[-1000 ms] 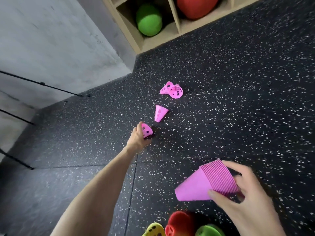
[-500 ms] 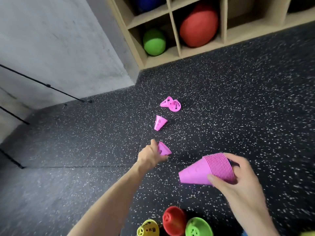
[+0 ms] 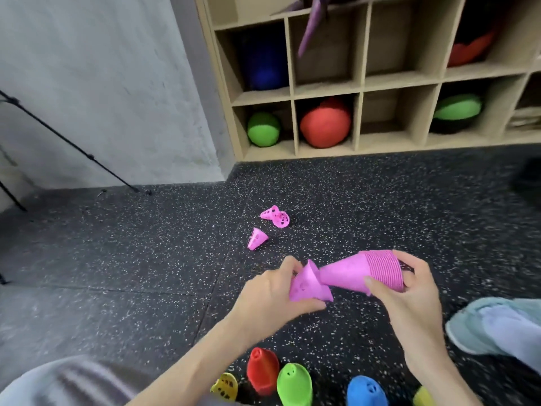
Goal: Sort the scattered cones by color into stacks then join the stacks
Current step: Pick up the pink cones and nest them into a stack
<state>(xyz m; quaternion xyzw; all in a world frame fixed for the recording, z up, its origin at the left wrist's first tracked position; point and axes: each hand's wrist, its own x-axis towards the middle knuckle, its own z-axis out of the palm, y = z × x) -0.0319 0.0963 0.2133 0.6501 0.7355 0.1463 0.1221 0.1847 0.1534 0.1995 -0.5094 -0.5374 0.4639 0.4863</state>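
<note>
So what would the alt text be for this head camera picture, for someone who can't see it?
A person's left hand slips a single pink cone onto the tip of a pink cone stack gripped by the right hand. Three loose pink cones lie on the speckled floor beyond; red, green, blue and yellow stacks stand nearer the person.

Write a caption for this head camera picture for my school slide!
Left hand slips a pink cone onto the pink stack held by the right hand.
</note>
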